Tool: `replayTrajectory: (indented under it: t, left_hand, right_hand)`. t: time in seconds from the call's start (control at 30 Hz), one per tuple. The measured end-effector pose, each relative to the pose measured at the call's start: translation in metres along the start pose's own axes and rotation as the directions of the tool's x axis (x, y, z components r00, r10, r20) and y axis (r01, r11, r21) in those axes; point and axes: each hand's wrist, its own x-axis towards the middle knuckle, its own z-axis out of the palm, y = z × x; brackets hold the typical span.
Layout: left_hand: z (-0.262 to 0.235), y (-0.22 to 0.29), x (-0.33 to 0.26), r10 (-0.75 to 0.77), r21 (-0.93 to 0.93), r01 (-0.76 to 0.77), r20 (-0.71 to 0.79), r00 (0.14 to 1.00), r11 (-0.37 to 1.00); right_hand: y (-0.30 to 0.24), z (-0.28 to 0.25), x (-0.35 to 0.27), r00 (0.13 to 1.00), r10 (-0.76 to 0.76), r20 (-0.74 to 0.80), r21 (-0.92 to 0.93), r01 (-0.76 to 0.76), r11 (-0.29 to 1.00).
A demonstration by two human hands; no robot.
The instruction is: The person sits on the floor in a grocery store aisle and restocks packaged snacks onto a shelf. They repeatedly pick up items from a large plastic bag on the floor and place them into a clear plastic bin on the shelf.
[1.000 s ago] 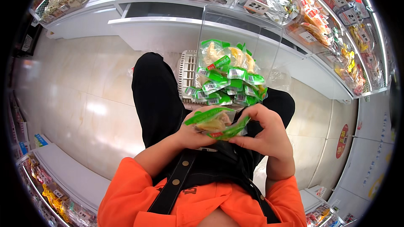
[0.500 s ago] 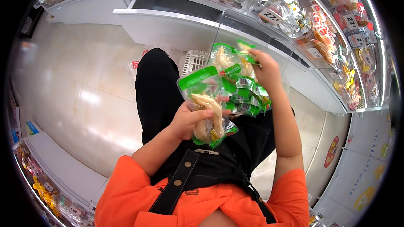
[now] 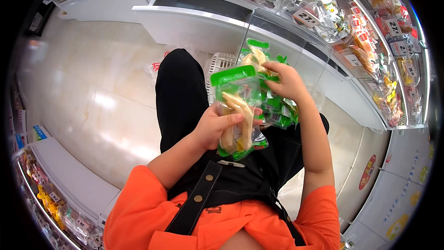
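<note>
My left hand (image 3: 217, 127) is closed round sealed food packets (image 3: 238, 111), clear with green ends and pale, long pieces inside. They seem to be more than one, lying over each other above my lap. My right hand (image 3: 286, 82) reaches into a clear plastic bin (image 3: 319, 69) in front of my knees. Its thumb and fingers close on a similar green-edged packet (image 3: 254, 58), partly hidden by the fingers. Beneath that hand, several more green packets (image 3: 277, 111) lie heaped in the bin.
Ahead, a white drawer (image 3: 194, 25) stands pulled out below a shelf of packaged food (image 3: 319, 16) with price cards. A white plastic basket (image 3: 219, 62) is behind my left knee. Another stocked shelf (image 3: 55, 199) is at lower left, with pale tiled floor (image 3: 101, 74) between.
My right hand has lowered a little into the bin, and the packet it held up is lower. My left hand's packets have shifted slightly right and stand more upright. The whole view has shifted slightly.
</note>
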Motion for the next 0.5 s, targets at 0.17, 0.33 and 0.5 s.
replayTrajectory:
  t: [0.17, 0.33, 0.5]
  left_hand:
    - [0.014, -0.001, -0.002, 0.052, 0.116, -0.044, -0.063, 0.997, 0.992]
    - [0.021, -0.003, 0.000, 0.069, 0.036, -0.063, -0.174, 0.982, 0.997]
    - [0.024, -0.006, 0.006, -0.051, -0.054, 0.039, -0.240, 0.969, 0.998]
  right_hand:
    - [-0.016, -0.006, -0.019, 0.956, -0.141, -0.258, -0.111, 0.116, 0.987]
    - [-0.054, 0.003, -0.088, 0.819, -0.055, -0.571, 0.262, 0.246, 0.933]
    - [-0.105, 0.037, -0.139, 0.769, -0.417, -0.483, -0.194, 0.371, 0.908]
